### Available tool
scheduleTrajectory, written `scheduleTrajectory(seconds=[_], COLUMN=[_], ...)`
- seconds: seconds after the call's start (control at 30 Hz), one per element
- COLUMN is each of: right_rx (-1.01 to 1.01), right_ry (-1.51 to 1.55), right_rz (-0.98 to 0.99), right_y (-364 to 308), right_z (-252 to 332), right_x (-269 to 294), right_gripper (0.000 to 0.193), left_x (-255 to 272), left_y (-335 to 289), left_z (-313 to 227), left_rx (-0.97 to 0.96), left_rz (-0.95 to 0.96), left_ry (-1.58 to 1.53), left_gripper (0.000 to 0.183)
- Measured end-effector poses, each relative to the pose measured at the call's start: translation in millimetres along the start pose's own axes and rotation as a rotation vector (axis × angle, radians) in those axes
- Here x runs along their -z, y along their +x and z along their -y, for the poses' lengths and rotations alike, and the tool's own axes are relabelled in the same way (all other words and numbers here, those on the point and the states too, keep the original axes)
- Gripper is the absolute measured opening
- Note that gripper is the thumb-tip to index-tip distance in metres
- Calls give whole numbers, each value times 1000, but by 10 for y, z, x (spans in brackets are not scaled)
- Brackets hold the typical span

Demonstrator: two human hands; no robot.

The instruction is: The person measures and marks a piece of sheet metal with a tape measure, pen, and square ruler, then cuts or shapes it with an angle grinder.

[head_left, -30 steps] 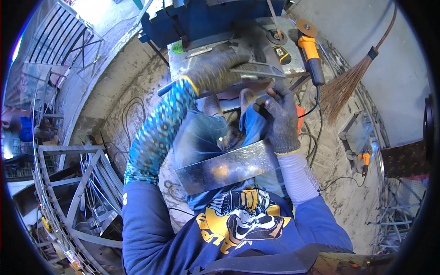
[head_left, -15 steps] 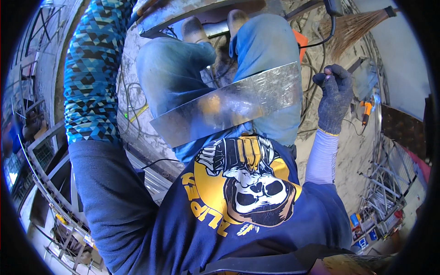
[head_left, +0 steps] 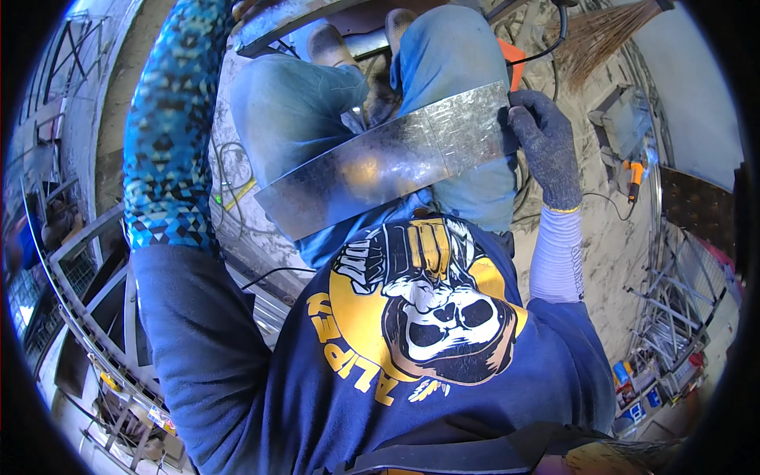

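A long strip of sheet metal (head_left: 396, 158) lies slantwise across my jeans-clad thighs, its right end higher in the view than its left. It is shiny grey, with a thin line across it right of the middle. My right hand (head_left: 548, 144), in a dark grey knit glove, is closed at the strip's right end, with thumb and fingers at the edge. Part of that grip is hidden. My left arm (head_left: 174, 134), in a blue patterned sleeve, reaches up past the top edge, and the hand itself is out of sight.
Ahead stands a metal piece (head_left: 277, 28) near my shoes. A broom (head_left: 606, 39) lies far right, beside an orange object (head_left: 513, 63) with a black cable. An orange-handled tool (head_left: 635, 182) lies to the right. Metal frames (head_left: 95, 293) crowd the left; stacked metal parts (head_left: 661, 324) stand lower right.
My right hand has moved left from beside the strip and closed at its right end. The strip has shifted slightly up and left in view. My left arm has moved a little.
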State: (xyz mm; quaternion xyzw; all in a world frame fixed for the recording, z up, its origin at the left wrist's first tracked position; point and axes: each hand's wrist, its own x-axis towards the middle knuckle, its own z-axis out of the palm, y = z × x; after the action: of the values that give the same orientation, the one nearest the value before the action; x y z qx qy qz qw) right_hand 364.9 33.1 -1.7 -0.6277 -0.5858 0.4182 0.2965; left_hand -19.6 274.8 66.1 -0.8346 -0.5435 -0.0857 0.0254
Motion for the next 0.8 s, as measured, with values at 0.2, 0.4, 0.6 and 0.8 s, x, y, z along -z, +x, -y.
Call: scheduleTrajectory(seconds=[0.2,0.4,0.6,0.8], right_rx=[-52,-9,43,168], right_ry=[-116,-24,171,134], right_rz=[37,74,-16,-92], right_y=[4,-8,-32,-78], right_z=[-16,20,156,95], right_x=[27,-27,-62,-60], right_gripper=[26,23,14,10], left_x=[64,-17,-13,58], left_y=[-1104,-2361,-2635,-2821], left_z=[-433,-1469,-1741,-1920], left_rx=[-186,-21,82,1], left_rz=[-91,170,-18,188], left_ry=[-423,-318,-309,-171], left_gripper=[55,42,50,114])
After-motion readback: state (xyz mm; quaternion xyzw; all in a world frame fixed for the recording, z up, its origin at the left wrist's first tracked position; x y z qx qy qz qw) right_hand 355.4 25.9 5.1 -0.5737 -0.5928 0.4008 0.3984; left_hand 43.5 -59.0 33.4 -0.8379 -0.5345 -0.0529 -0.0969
